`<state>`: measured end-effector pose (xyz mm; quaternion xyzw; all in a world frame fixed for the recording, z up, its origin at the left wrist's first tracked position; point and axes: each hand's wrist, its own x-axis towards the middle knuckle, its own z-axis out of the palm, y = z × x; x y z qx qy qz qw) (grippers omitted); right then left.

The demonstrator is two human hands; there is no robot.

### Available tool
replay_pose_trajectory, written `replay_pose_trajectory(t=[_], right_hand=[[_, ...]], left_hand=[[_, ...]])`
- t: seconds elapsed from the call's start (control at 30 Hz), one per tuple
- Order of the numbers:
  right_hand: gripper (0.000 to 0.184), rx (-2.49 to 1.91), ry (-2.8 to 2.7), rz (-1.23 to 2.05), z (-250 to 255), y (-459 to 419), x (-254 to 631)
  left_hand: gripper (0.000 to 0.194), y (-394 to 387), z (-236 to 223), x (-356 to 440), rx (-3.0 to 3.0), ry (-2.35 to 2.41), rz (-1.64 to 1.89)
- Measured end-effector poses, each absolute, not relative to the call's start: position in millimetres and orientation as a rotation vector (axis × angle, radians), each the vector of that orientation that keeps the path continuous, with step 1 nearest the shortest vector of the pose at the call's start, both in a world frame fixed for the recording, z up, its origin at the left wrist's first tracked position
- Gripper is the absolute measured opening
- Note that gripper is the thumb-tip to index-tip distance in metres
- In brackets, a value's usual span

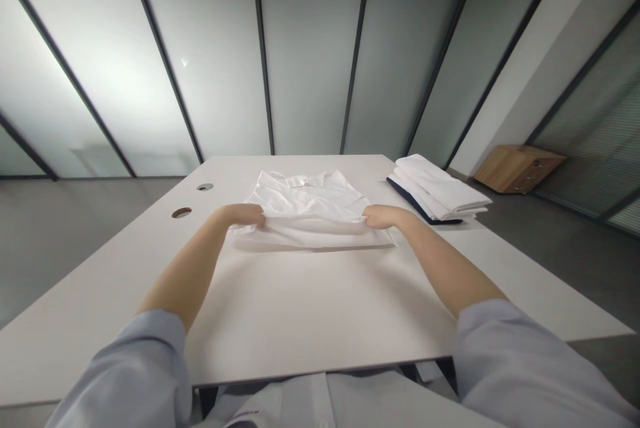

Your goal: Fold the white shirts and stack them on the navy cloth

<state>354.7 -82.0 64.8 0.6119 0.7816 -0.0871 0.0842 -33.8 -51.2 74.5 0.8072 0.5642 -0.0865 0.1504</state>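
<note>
A white garment point(310, 198), perhaps a shirt, lies partly folded on the white table point(320, 308). What looks like its collar is at the far side. My left hand point(247, 215) grips the left part of a fold across the near half, fingers tucked into the cloth. On the opposite side my right hand point(380, 216) is closed on the same fold. The cloth stretches between both hands, its near edge hanging just over or resting on the tabletop; I cannot tell which. My fingertips are hidden in the fabric.
At the table's right edge sits a stack of folded white cloths point(437, 185) on a dark folded item point(417, 205). Two round cable holes, the nearer one point(181, 213) brown-rimmed, are at the left. A wooden cabinet point(517, 168) stands on the floor beyond, near frosted glass panels point(310, 48).
</note>
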Motion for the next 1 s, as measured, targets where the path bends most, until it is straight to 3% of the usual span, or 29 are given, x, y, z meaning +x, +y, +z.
replay_pose_trajectory(t=[0.13, 0.3, 0.57, 0.77, 1.0], right_hand=[[0.035, 1.957, 2.401, -0.122, 89.7, -62.4, 361.5], [0.041, 2.392, 2.429, 0.223, 67.4, -23.3, 339.6], [0.045, 2.202, 2.36, -0.065, -1.0, -16.4, 317.3], [0.04, 2.049, 2.334, 0.094, 6.9, -54.0, 323.3], [0.038, 1.741, 2.353, -0.214, 57.2, -70.3, 345.1]], left_hand=[[0.041, -30.9, 90.6, -37.6, 2.381, 1.709, 0.129], [0.041, -1.7, 52.9, -13.2, 2.417, 2.151, 0.398], [0.032, -17.3, -6.8, -9.8, 2.494, 2.14, 0.044], [0.039, -44.4, 12.2, -20.3, 2.59, 2.044, -0.161], [0.045, -58.3, 58.2, -39.1, 2.526, 1.755, -0.301]])
